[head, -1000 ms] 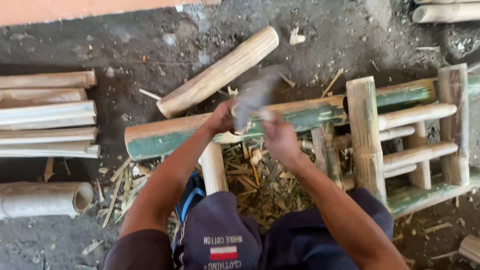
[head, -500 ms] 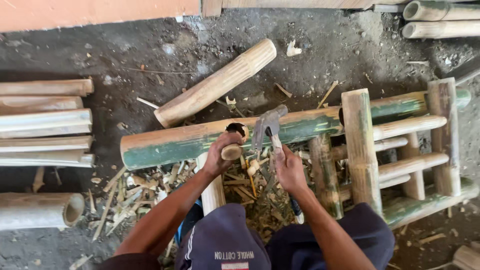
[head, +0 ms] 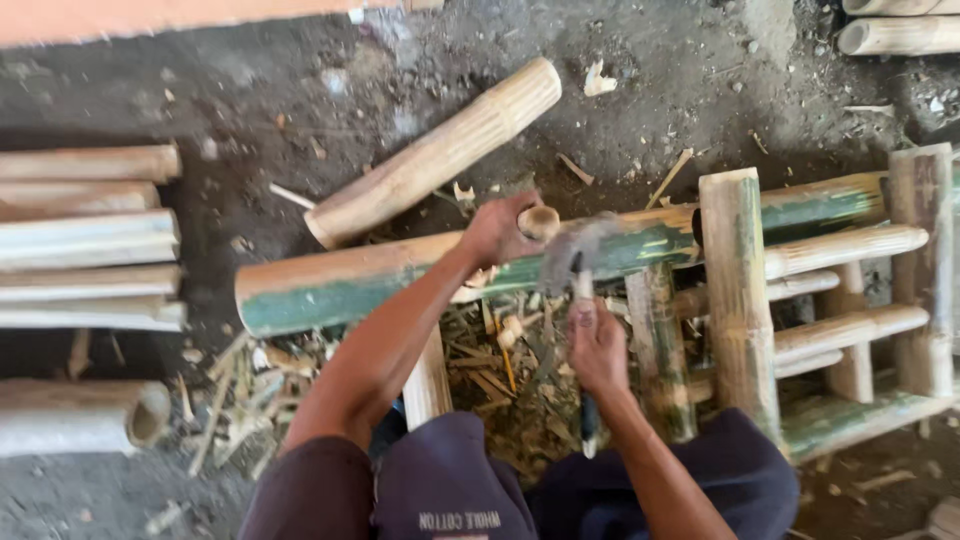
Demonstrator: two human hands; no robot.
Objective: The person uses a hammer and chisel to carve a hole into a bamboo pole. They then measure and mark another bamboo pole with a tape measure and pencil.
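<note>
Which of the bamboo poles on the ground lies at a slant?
The pale loose pole just beyond the green-streaked frame pole; the stacked poles at left lie level.

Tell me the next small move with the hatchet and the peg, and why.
Probably bring the hatchet down onto the peg: the left hand holds the peg upright in the green pole, and the right hand has the blade raised just beside it.
</note>
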